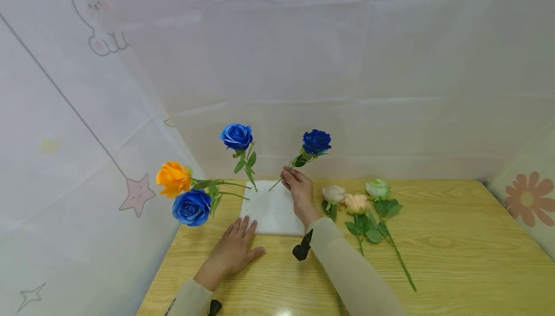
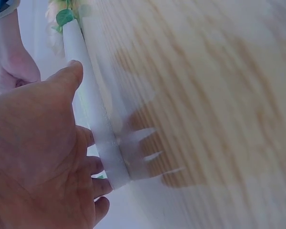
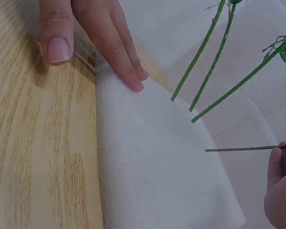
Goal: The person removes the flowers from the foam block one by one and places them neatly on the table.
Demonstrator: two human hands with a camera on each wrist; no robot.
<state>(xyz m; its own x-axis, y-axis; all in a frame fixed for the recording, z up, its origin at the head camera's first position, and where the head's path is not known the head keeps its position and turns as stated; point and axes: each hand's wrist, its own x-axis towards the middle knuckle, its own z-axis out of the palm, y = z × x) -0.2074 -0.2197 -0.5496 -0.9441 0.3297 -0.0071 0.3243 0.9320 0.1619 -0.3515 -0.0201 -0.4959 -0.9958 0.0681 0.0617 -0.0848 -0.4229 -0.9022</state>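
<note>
My right hand [image 1: 302,193] pinches the stem of a dark blue rose [image 1: 316,141], which leans up to the right. In the right wrist view, the lower end of that stem [image 3: 229,150] meets the top of a white foam block [image 3: 143,157]. My left hand [image 1: 234,251] lies with straight, spread fingers at the block's front left corner, fingertips on its edge. Three roses stand in the block's left part: a blue rose [image 1: 236,137] fairly upright, plus an orange rose [image 1: 174,179] and another blue rose [image 1: 191,207], both tilted far left.
Right of the block, a whitish rose [image 1: 333,193], a peach rose [image 1: 356,204] and a pale green-white rose [image 1: 378,189] lie on the wooden table [image 1: 455,239]. A pale printed cloth [image 1: 282,65] hangs behind and at the sides of the table.
</note>
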